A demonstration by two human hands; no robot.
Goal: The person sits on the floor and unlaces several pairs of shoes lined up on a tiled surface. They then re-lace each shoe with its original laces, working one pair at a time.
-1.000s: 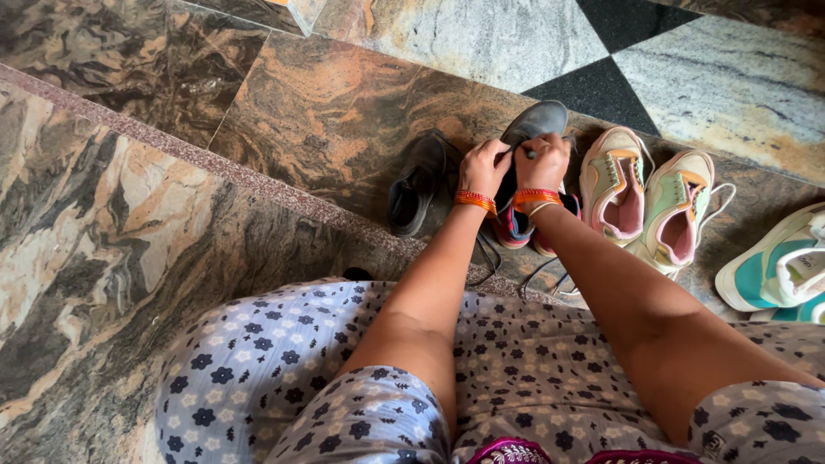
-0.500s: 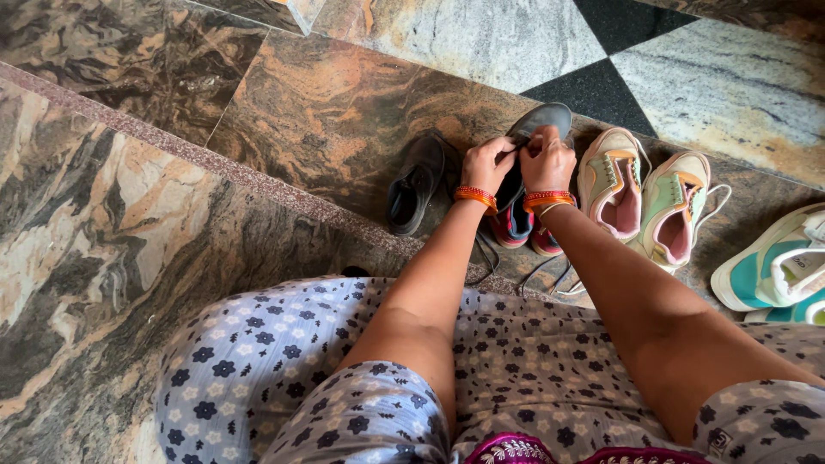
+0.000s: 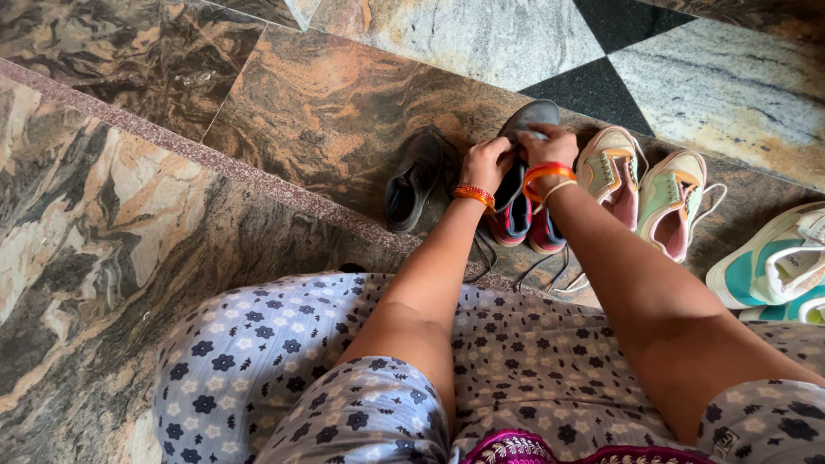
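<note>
On a marble floor [image 3: 344, 112], both hands, left [image 3: 485, 163] and right [image 3: 550, 146], grip the dark shoe [image 3: 520, 202] between a black shoe [image 3: 412, 180] and pale sneakers [image 3: 640, 189]. Its loose laces [image 3: 550, 266] trail underneath and could snag, tugging neighbouring shoes askew.

Dark grey shoe [image 3: 524, 185] with navy and red heel lining stands upright on the brown marble floor [image 3: 335, 112], toe pointing away, heel toward the person. Black laces trail loose from it onto the floor. It sits between a black shoe [image 3: 412, 180] and a beige shoe [image 3: 610, 172].
</note>
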